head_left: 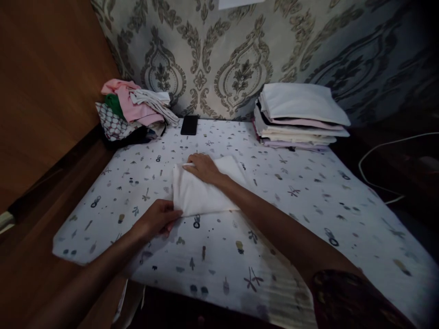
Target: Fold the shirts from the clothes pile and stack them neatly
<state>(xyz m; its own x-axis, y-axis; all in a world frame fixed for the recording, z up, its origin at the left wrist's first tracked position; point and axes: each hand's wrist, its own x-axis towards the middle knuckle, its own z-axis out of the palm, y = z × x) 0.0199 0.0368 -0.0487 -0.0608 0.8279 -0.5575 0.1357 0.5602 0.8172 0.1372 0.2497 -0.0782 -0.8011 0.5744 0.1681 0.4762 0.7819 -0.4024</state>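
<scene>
A folded white cloth [206,194] lies flat on the patterned white sheet in the middle of the view. My left hand [161,218] is at its near left corner, fingers closed in a pinch on the cloth's edge. Across the cloth's far left part rests my right hand [203,167], palm down with the fingers stretched out over the far edge; it presses on the cloth and grips nothing. My right forearm passes over the cloth's right part and hides some of it.
A heap of crumpled clothes [133,109] sits at the back left, beside a dark flat object [189,124]. At the back right stands a stack of folded cloths [302,114]. A white cable [380,144] hangs at the right edge. Patterned wallpaper is behind.
</scene>
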